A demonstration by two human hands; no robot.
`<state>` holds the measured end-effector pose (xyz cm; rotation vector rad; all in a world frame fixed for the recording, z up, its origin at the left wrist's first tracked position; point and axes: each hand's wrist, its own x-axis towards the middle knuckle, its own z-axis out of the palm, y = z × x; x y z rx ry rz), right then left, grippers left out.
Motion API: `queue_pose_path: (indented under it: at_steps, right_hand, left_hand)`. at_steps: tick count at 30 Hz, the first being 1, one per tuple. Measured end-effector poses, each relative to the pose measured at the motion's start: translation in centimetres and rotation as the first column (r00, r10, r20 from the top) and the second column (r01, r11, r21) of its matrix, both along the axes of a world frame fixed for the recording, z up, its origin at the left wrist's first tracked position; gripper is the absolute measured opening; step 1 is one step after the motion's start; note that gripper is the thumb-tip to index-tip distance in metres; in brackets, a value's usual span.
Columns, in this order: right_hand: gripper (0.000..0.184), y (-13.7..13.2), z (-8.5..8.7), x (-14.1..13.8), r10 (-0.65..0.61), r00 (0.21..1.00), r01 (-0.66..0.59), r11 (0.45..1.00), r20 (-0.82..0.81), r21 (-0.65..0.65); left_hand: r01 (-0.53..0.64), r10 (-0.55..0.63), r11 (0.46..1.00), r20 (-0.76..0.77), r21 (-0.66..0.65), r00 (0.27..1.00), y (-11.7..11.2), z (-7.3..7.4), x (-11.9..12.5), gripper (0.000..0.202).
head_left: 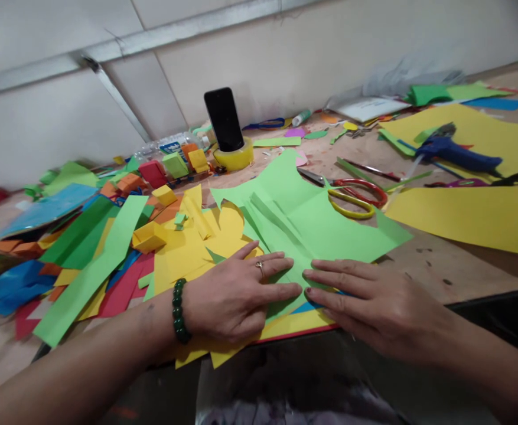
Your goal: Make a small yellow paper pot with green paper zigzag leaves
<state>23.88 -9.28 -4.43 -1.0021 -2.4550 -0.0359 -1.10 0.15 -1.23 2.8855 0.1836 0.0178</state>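
Here's the left hand [234, 292], fingers spread apart, flat on the light green sheet [329, 224]; the right hand [378, 307] comes flat too, fingers straight with slim gaps, tips just beside the left's. That creased sheet lies right before the person, over yellow paper [188, 254]. Out left, an open yellow paper box [149, 237] sits tilted among scraps; on the sheet's right, red-and-yellow-handled scissors [360, 192]. Further back, the yellow tape roll [236, 158] cups a phone [223, 121], upright; beside it a clear bottle [172, 146] lies sideways, contents too blurred to tell.
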Motion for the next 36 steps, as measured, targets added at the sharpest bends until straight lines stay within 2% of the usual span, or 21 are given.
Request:
queue_pose_path:
  at_steps: [21,26,29,32,34,35,36]
  right_hand:
    - [0.028,0.1,-0.1,0.0,0.001,1.000,-0.001,0.999,0.001,0.039]
    - [0.029,0.0,-0.1,-0.5,-0.005,1.000,0.005,1.000,-0.019,0.005]
    - [0.032,-0.9,1.3,-0.9,-0.036,0.999,0.034,0.997,-0.029,-0.065]
    - [0.025,-1.5,4.3,0.4,-0.105,0.994,0.102,0.992,-0.034,-0.072]
    - [0.025,-1.0,7.1,2.8,-0.224,0.973,0.222,0.974,-0.046,-0.046]
    - [0.028,-0.2,8.4,4.2,-0.349,0.937,0.349,0.937,-0.026,-0.026]
    - [0.032,1.0,9.7,5.7,-0.515,0.857,0.515,0.857,0.028,-0.002]
  left_hand:
    - [-0.003,0.003,1.000,0.001,-0.001,1.000,0.1,-0.1,0.1,0.054]
    - [-0.039,0.039,0.999,-0.004,-0.020,0.999,-0.5,0.1,0.4,0.056]
    - [-0.084,0.084,0.996,0.013,-0.016,0.996,-0.9,0.2,0.6,0.056]
    - [-0.080,0.078,0.997,0.058,0.024,0.995,-1.0,0.2,0.8,0.051]
    - [-0.067,0.063,0.996,0.076,0.055,0.995,-1.0,0.3,0.9,0.046]
    - [-0.061,0.055,0.996,0.083,0.066,0.995,-1.0,0.3,0.9,0.045]
    - [-0.056,0.049,0.996,0.087,0.074,0.995,-1.0,0.3,0.9,0.044]
